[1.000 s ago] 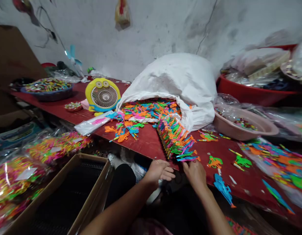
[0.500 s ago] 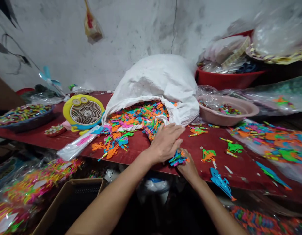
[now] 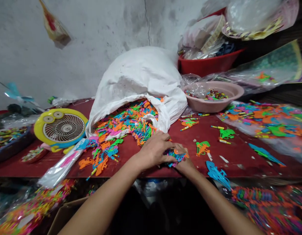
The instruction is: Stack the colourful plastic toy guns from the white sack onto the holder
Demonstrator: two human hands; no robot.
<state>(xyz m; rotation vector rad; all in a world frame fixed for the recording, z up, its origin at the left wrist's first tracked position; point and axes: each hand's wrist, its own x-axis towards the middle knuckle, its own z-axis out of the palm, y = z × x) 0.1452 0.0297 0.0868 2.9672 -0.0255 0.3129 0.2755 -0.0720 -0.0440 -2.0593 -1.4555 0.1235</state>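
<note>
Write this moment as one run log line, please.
left hand: on toy stack | right hand: grips toy stack | place: red table | behind: white sack

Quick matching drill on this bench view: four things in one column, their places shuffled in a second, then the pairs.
1. fan
2. pink basin
3. white sack
4. blue toy

A. near the table's front edge, right of the hands
B. centre back, mouth spilling coloured pieces
C. left of the sack
D. right of the sack, in front of the red tub

Pairs: 1-C, 2-D, 3-B, 4-A
</note>
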